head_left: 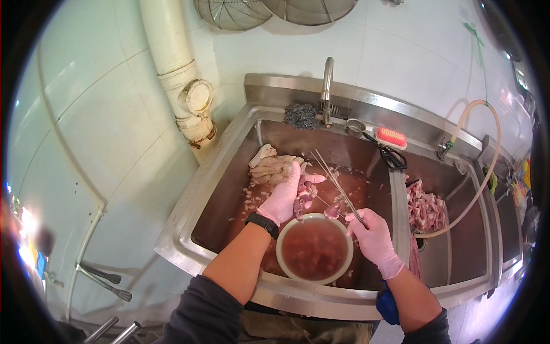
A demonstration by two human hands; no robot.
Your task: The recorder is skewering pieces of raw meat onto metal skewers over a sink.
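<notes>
Both hands wear thin pink gloves. My left hand (290, 195) holds several dark red pieces of raw meat (306, 195) over the left sink basin. In my right hand (369, 236) are several thin metal skewers (339, 185), most pointing up and away. One skewer slants left from it through a piece of dark meat (333, 211) towards the meat in my left hand. Below the hands, a round pale-rimmed bowl (316, 281) holds reddish liquid with dark pieces under the surface. Pale, folded raw meat (275, 169) lies behind my left hand in reddish water.
Along the sink's back ledge are a steel-wool scourer (300, 116), a faucet (327, 86), a small metal cup (355, 127), a red brush (391, 137) and black-handled scissors (393, 158). The right basin holds raw bony meat (426, 206) and a hose (470, 210).
</notes>
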